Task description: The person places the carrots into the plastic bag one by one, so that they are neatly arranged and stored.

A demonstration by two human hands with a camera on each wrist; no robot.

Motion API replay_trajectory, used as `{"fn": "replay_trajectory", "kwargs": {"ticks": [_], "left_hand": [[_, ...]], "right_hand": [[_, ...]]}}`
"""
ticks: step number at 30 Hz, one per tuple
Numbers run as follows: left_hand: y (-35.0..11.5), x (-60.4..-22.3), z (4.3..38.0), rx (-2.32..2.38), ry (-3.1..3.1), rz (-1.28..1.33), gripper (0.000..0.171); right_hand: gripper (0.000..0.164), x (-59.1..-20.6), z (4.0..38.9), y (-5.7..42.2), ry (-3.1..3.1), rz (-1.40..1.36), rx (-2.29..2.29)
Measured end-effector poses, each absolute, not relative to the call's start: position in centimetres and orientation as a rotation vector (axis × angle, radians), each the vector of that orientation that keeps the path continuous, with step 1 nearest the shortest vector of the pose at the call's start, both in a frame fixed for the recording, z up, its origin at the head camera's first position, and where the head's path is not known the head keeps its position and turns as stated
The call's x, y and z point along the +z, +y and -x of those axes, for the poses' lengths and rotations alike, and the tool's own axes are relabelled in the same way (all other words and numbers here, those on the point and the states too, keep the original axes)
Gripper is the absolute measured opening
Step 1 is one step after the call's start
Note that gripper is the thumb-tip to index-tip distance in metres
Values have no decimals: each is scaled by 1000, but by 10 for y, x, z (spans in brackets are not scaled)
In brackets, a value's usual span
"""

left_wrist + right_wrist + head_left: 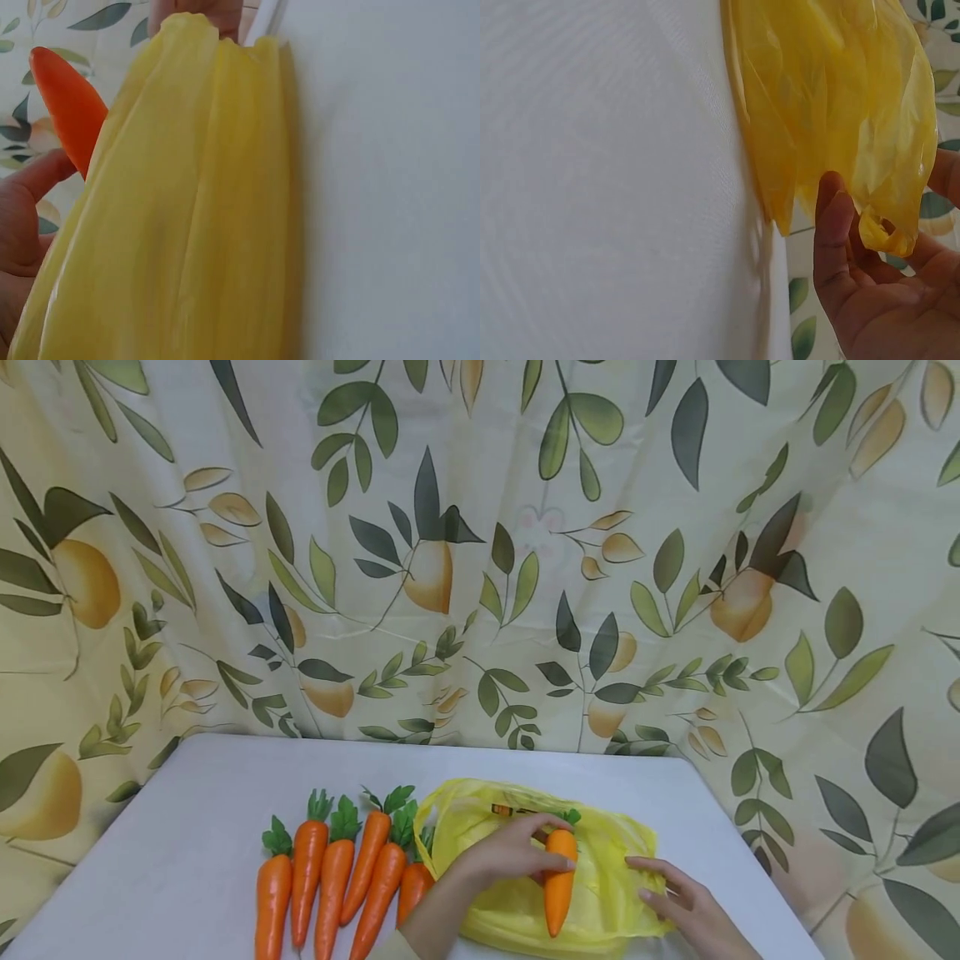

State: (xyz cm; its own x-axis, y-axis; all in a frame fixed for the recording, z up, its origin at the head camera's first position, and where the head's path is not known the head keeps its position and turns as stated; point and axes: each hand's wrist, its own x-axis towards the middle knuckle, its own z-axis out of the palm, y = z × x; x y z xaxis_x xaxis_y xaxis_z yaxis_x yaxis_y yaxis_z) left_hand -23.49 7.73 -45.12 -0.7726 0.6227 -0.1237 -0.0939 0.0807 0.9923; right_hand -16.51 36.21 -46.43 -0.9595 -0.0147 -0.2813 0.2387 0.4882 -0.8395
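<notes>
My left hand (506,857) grips an orange carrot (559,885) with a green top, its thumb across the front. The carrot is upright, tip down, over the front of a yellow plastic bag (600,902). In the left wrist view, the carrot's pointed end (69,109) sticks out beside the yellow bag (187,195), which hides part of the left hand (22,232). My right hand (693,906) holds the bag's right edge between thumb and fingers. The right wrist view has the bag's gathered corner (889,232) between the fingers of this hand (892,300).
Several more carrots (307,868) with leafy green tops lie side by side on the white tabletop (150,860), left of the bag. One at the end is partly covered by the bag and left arm. A leaf-and-fruit patterned curtain (480,568) hangs behind the table.
</notes>
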Motion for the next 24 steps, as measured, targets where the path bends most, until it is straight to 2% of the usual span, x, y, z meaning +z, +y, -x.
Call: {"fn": "replay_trajectory", "kwargs": {"ticks": [15, 24], "left_hand": [[112, -455, 226, 1855, 1877, -420, 52], [123, -461, 222, 1810, 1946, -404, 62]], "right_hand": [[54, -464, 163, 354, 2472, -177, -1480], [55, -464, 160, 356, 2455, -152, -1486]]}}
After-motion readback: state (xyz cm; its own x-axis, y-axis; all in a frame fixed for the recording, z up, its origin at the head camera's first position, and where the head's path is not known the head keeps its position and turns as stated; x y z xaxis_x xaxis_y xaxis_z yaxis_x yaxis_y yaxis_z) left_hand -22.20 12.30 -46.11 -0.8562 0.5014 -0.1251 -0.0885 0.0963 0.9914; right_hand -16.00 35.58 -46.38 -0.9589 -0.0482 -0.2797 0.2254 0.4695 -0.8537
